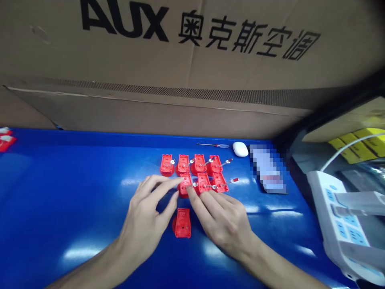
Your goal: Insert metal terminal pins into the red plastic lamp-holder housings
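Several small red plastic housings, open side up, stand in two rows, most with a short metal rod sticking out. My left hand (pixel 147 210) is at the left side of the front-left red housing (pixel 185 181), its index fingertip and thumb against that edge. From the right, my right hand (pixel 221 218) puts its index fingertip on the same housing, with the other fingers curled; anything pinched there is hidden. Nearer me, between the wrists, lies a single red housing (pixel 183 224) with a hole and no rod. Another housing (pixel 203 182) with its rod sits just beyond my right knuckles.
Behind the rows lie a screwdriver (pixel 213 145), a white rounded case (pixel 240 149) and a phone (pixel 267 168). A white power strip (pixel 339 224) borders the blue table (pixel 90 192) at right. A large cardboard sheet (pixel 168 108) walls the back. Red parts (pixel 5 140) lie far left.
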A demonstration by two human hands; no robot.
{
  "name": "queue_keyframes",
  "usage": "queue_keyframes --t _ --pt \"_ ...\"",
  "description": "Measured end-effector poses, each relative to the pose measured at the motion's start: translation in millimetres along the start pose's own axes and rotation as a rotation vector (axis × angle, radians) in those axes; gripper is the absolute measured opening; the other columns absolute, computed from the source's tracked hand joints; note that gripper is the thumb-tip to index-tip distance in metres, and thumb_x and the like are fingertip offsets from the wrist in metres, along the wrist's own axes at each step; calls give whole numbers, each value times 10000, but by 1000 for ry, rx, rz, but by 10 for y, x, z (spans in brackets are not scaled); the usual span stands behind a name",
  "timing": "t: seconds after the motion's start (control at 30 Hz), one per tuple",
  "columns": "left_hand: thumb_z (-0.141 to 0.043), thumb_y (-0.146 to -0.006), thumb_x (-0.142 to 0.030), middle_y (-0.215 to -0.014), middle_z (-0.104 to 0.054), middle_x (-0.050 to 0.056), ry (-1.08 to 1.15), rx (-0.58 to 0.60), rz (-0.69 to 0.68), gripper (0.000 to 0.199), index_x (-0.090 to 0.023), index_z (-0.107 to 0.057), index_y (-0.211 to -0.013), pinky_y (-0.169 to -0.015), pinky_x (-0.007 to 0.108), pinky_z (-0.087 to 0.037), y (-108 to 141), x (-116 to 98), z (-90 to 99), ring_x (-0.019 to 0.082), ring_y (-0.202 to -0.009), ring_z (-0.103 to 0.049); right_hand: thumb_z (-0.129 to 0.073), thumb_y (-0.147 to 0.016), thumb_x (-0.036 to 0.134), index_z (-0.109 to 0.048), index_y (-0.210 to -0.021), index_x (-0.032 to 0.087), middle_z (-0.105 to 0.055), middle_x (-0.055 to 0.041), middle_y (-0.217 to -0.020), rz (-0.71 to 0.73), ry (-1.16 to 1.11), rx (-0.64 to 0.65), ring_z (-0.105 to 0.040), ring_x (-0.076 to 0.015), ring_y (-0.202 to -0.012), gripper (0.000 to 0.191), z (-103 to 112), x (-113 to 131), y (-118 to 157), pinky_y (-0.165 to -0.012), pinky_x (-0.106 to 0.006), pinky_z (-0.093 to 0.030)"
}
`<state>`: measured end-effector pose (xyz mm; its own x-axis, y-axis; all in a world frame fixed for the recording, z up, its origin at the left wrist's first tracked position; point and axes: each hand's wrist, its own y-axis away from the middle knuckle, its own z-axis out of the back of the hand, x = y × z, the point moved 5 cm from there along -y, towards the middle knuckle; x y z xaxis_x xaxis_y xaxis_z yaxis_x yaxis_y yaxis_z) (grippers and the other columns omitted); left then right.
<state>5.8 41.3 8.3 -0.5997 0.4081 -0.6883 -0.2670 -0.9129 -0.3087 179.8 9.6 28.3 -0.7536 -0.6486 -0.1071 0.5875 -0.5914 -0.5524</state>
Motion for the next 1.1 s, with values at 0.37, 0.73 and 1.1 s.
queue_keyframes --t 0.37,0.73,1.1 --pt "-654 -1063 -159 -1321 -721 45 -69 46 -40 373 -340 -745 -1376 -1038 486 -588 54 43 -82 253 -1203 -696 -470 -1061 2 -712 -1244 9 -663 -40 -733 29 50 48 -589 -189 -622 304 -20 13 -16 -556 -340 -451" --pt "-614 -1089 -159 -1469 -744 40 -57 55 -106 394 -306 -708 -1442 -1135 497 -588 77 52 -100 255 -1325 -717 -538 -992 0 -709 -1268 28 -704 -68 -813 32 116 187 -635 -202 -619 326 -92 3 -88 -560 -357 -462" --pt "-613 -1095 -163 -1411 -780 45 -56 55 -119 381 -296 -705 -1440 -1080 504 -598 72 22 -100 266 -1281 -744 -614 -1045 108 -606 -1471 -30 -655 -5 -733 59 27 167 -565 -174 -578 449 -6 86 165 -544 -377 -398"
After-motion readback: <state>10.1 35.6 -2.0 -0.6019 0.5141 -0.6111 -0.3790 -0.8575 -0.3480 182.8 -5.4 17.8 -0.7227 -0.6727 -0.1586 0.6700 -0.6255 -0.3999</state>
